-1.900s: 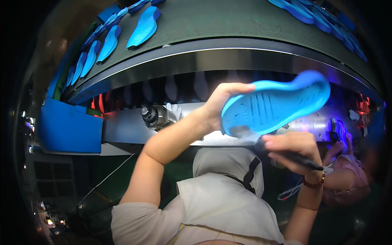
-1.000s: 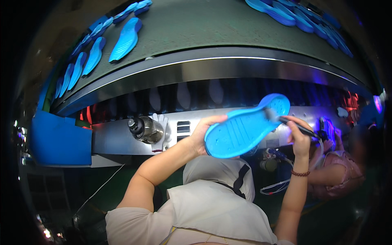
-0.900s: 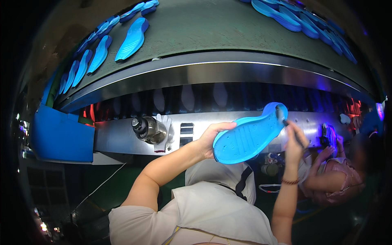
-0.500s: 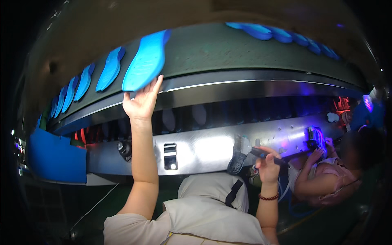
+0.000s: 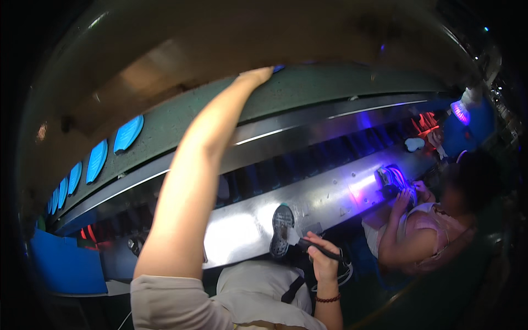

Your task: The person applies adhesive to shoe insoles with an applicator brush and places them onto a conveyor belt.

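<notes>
My left arm stretches over the green conveyor belt, and my left hand is at its far side. A bit of blue shoe sole shows by the fingertips, but the fingers are mostly hidden under the overhead cover, so their grip cannot be made out. With a closed grip, my right hand holds a brush with a black handle and pale flat head. The brush head overlaps the edge of a dark shoe outsole on the metal bench; whether it touches cannot be told.
Several bright blue shoe soles line the belt's left end. The brown cover overhangs the belt. Dark soles stand in a slot below it. At right a person handles a shoe under purple light. A blue panel stands at left.
My left hand has moved from the near edge of the belt to its far side, farther right. The big blue sole is gone from its near-edge spot. The brush is now over the outsole's right side.
</notes>
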The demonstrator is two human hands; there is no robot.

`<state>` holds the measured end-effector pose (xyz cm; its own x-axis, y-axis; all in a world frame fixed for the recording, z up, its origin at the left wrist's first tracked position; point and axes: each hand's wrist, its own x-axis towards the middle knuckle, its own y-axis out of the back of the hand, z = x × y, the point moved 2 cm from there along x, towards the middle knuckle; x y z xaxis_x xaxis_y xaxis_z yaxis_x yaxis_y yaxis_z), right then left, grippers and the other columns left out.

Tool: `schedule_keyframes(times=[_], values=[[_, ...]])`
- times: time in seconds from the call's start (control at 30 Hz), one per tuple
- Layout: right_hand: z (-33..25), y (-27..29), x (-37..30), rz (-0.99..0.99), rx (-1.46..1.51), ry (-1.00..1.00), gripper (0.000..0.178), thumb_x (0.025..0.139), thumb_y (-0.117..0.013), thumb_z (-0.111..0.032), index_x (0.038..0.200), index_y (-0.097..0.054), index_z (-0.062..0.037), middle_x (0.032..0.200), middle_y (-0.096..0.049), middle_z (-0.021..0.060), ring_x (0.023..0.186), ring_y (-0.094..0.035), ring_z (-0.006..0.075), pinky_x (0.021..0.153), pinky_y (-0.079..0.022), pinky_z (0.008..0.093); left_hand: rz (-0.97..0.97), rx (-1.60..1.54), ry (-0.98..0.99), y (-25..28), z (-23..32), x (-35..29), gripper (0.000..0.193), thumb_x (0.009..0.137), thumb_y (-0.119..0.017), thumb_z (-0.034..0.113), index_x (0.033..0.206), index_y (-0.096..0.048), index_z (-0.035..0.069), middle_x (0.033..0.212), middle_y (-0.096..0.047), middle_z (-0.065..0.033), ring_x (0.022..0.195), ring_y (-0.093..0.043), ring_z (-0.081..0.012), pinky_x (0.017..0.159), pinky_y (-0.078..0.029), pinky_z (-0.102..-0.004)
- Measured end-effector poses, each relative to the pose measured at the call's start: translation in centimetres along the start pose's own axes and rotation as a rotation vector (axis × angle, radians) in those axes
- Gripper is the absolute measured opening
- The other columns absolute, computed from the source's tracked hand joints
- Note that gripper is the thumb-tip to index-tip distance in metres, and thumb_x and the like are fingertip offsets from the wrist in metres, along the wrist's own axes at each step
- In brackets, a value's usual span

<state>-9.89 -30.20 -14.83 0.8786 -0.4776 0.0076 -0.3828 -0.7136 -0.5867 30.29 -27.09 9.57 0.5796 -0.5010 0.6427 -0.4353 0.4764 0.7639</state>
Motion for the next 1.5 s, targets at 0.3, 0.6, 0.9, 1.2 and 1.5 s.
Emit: schedule_keyframes(times=[0.3,0.6,0.9,1.2,1.5], values=[[-3.1,-3.8,2.8,-0.191,0.011,0.045,0.021,0.070,-0.056,0.005,0.091,-0.060,0.0073,0.097,-0.060,0.0197,0.092,-0.058,0.0230,0.089,-0.041,0.0319,0.587,-0.587,0.122,14.2,-5.1,-26.1,0.021,0.085,-0.050,0.021,0.085,-0.054,0.000,0.100,-0.052,-0.0110,0.099,-0.048,-0.0221,0.088,-0.035,-0.0340],[-4.8,-11.8,2.7,-0.466,0.014,0.084,0.025,0.069,-0.057,0.000,0.092,-0.059,0.0091,0.096,-0.060,0.0208,0.087,-0.060,0.0234,0.084,-0.045,0.0319,-0.059,-2.323,0.509,12.2,-2.1,-42.4,0.092,0.071,-0.054,0.061,0.134,-0.019,0.004,0.131,-0.031,-0.0200,0.118,-0.038,-0.0320,0.097,-0.032,-0.0457],[-0.2,-16.1,6.4,-0.410,-0.330,0.112,0.018,0.073,-0.061,-0.001,0.090,-0.062,0.0050,0.085,-0.064,0.0112,0.073,-0.059,0.0123,0.069,-0.047,0.0221,-0.409,-2.595,0.793,7.5,4.1,-41.7,0.099,0.066,-0.011,0.081,0.132,-0.028,0.008,0.121,-0.043,-0.0223,0.109,-0.046,-0.0344,0.092,-0.036,-0.0475],[-0.7,-15.7,-3.0,-0.807,-1.036,0.686,0.009,0.062,-0.063,-0.006,0.070,-0.062,-0.0071,0.073,-0.063,0.0077,0.068,-0.061,0.0220,0.062,-0.047,0.0301,-0.143,-2.302,1.007,5.9,1.4,-42.2,0.089,0.073,-0.016,0.076,0.126,-0.036,0.008,0.113,-0.050,-0.0168,0.101,-0.051,-0.0300,0.089,-0.039,-0.0459],[-3.3,-15.9,0.8,-0.634,-0.610,0.358,0.019,0.074,-0.060,0.001,0.092,-0.062,0.0029,0.086,-0.064,0.0109,0.079,-0.060,0.0133,0.070,-0.047,0.0237,-0.433,-2.531,0.925,8.8,6.1,-39.9,0.088,0.072,-0.022,0.075,0.127,-0.035,0.008,0.117,-0.048,-0.0182,0.103,-0.050,-0.0330,0.091,-0.038,-0.0470]])
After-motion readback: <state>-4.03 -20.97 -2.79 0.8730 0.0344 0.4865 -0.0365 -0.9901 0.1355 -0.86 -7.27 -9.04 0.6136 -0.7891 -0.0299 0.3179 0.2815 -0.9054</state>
